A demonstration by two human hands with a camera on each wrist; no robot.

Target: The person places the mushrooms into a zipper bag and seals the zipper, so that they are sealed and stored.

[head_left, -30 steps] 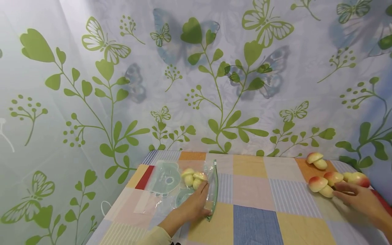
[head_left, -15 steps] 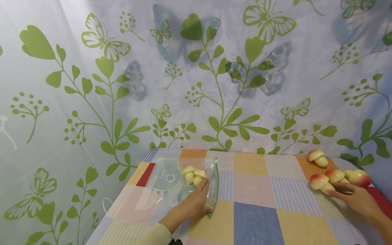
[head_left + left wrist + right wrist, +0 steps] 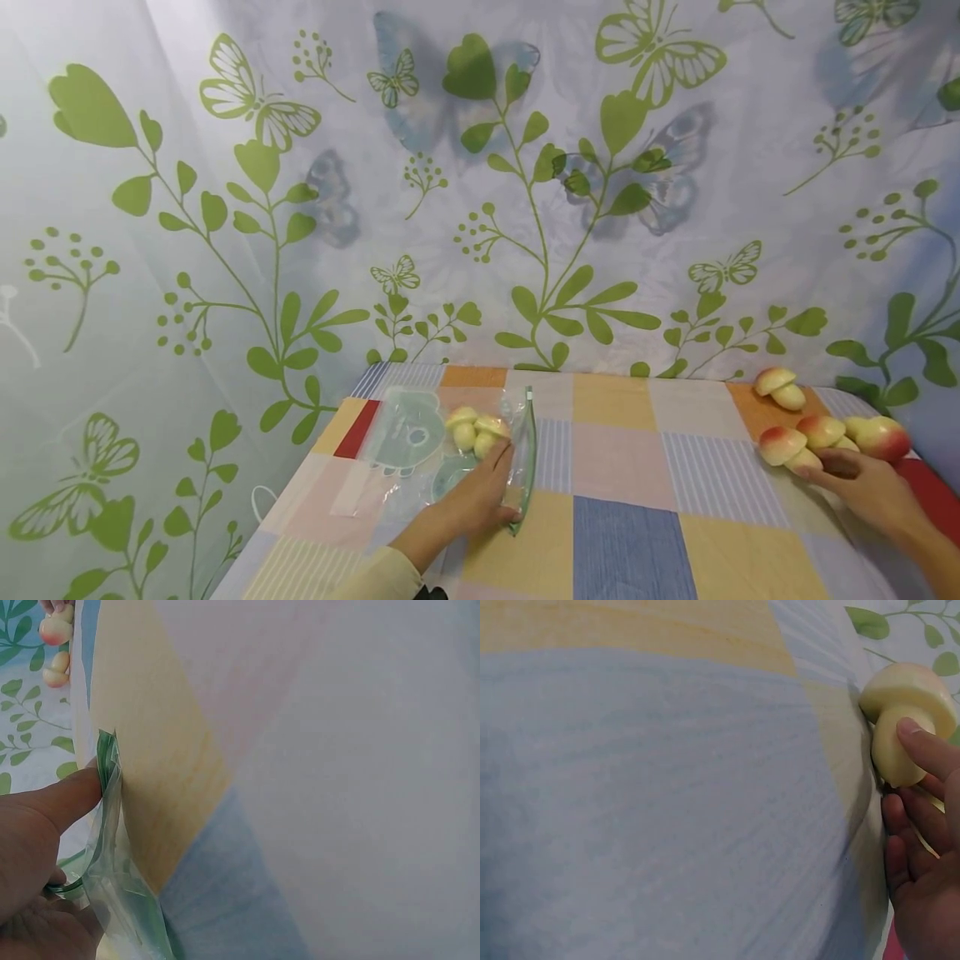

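Note:
A clear zip bag (image 3: pixel 408 433) with pale green prints and a green zip edge lies on the left of the table. Inside it are toy mushrooms (image 3: pixel 463 433), yellow with reddish caps. My left hand (image 3: pixel 480 496) holds the bag at its mouth; in the left wrist view the thumb (image 3: pixel 75 796) presses the green zip edge and the other fingers are lower at the opening. On the right, my right hand (image 3: pixel 873 492) grips a toy mushroom (image 3: pixel 889 754) by its stem, thumb on the near side and fingers partly hidden behind it.
Close beyond my right hand lie more toy mushrooms (image 3: pixel 883 437), and another mushroom (image 3: pixel 780 388) lies farther back. A patchwork cloth (image 3: pixel 626 546) covers the table. A curtain (image 3: pixel 480 208) with leaves and butterflies hangs along the back edge.
My right hand has shifted slightly toward the nearest mushroom and its thumb has come onto the stem. The left hand keeps its place on the bag. The head view has tilted slightly.

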